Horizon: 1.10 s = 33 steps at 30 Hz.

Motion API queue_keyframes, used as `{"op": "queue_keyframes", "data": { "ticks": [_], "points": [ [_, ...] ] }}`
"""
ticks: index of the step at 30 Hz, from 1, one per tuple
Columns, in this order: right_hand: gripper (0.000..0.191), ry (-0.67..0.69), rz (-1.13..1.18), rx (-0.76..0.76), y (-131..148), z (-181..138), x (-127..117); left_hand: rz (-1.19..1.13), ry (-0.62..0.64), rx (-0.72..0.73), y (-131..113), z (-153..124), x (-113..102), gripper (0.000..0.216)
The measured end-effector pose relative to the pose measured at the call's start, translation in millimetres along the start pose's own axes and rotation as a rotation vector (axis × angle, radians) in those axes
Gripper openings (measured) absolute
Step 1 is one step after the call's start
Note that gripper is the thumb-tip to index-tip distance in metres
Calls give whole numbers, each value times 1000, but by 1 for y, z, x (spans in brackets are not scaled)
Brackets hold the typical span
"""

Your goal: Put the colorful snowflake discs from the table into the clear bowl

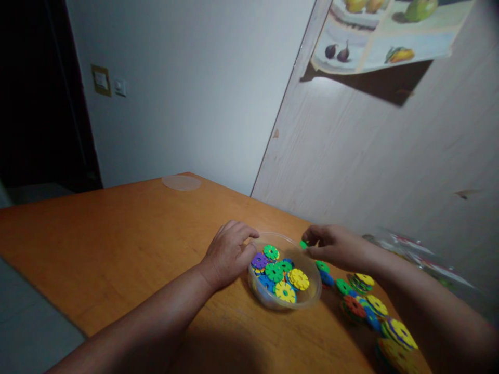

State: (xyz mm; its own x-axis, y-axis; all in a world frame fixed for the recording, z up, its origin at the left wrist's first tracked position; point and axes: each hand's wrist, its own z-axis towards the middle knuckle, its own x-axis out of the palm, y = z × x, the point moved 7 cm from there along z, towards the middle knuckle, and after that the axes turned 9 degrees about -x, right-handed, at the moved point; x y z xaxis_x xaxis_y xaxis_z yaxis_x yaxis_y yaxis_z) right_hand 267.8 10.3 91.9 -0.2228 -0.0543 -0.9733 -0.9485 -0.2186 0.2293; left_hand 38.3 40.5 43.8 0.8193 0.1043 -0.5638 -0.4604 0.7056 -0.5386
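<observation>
A clear round plastic bowl (310, 298) holds several notched, flower-shaped plastic discs, among them a yellow disc (285, 292), a green disc (274, 272) and a purple disc (259, 261). My left hand (234, 252) grips the bowl's left rim, thumb and fingers closed about it. Just beyond the right rim is my right hand (325, 244), its fingers pinched on a small green disc (303, 244) that shows only in part. To the right of the bowl, partly under my right forearm, lie more loose and stacked discs, such as a red disc (354, 307).
A round translucent lid (181, 182) lies at the table's far corner. Clear plastic bags (417, 249) sit by the wall at right. The wooden table (117, 234) meets a pale wall (187, 93) and a panel with a fruit poster (385, 31).
</observation>
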Motion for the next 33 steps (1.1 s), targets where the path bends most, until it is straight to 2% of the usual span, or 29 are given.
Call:
{"op": "queue_keyframes", "data": {
  "ticks": [4, 9, 15, 18, 23, 29, 33],
  "points": [
    [26, 128, -73, -31, 35, 2, 13, 5, -1, -4, -2, 1, -1, 18],
    [37, 127, -87, -24, 35, 9, 23, 4, 11, -1, -1, 0, 0, 19],
    [25, 5, -93, 12, -3, 8, 5, 8, 10, 3, 0, 0, 2, 18],
    [16, 31, -158, 120, -36, 3, 3, 9, 8, 6, -1, 0, 1, 18],
    [18, 203, -230, 276, -80, -6, 29, 2, 2, 10, -1, 0, 0, 18],
    [37, 233, -230, 332, -95, 1, 55, -9, 4, -4, 0, 1, 0, 17],
    [29, 246, -232, 371, -98, 7, 60, -13, 9, -11, 1, 1, 0, 17]
  ]
}}
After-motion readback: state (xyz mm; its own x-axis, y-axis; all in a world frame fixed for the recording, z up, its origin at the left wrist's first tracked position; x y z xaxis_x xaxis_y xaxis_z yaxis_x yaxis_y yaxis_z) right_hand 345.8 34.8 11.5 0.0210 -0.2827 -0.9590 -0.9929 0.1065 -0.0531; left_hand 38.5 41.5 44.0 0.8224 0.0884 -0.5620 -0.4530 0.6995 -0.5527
